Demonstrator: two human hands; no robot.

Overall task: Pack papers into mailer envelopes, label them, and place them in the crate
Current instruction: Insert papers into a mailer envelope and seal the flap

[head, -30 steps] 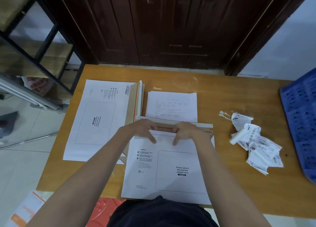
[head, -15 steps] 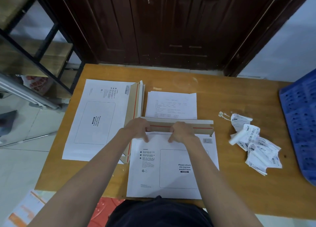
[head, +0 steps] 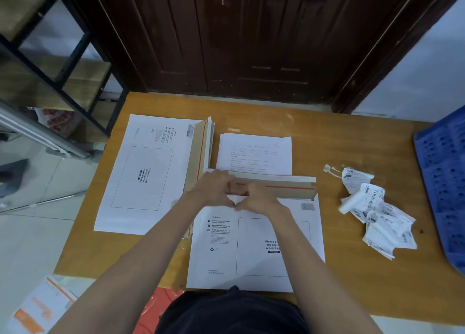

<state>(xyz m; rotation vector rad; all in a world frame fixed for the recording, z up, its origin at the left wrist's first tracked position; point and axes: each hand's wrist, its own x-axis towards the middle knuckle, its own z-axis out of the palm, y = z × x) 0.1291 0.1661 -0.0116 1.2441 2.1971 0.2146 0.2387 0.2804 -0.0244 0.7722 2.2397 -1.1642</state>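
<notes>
A white mailer envelope [head: 221, 255] lies in front of me on the wooden table [head: 352, 142], its brown flap [head: 284, 186] with a red strip open at the far edge. My left hand [head: 214, 190] and my right hand [head: 256, 198] rest side by side at the envelope's mouth, fingers bent down onto the flap's left part. Whether they pinch the red strip I cannot tell. A stack of printed papers [head: 254, 154] lies just beyond the flap. A stack of further mailers [head: 148, 172] lies at the left.
Crumpled labels and backing strips [head: 377, 210] lie in a heap at the right. A blue perforated crate [head: 445, 180] stands at the table's right edge. A dark wooden door is behind the table, and a black shelf frame [head: 63, 64] stands at the left.
The envelope has slid to the right and away from me. Both hands have moved closer together at the flap, now touching near the red strip.
</notes>
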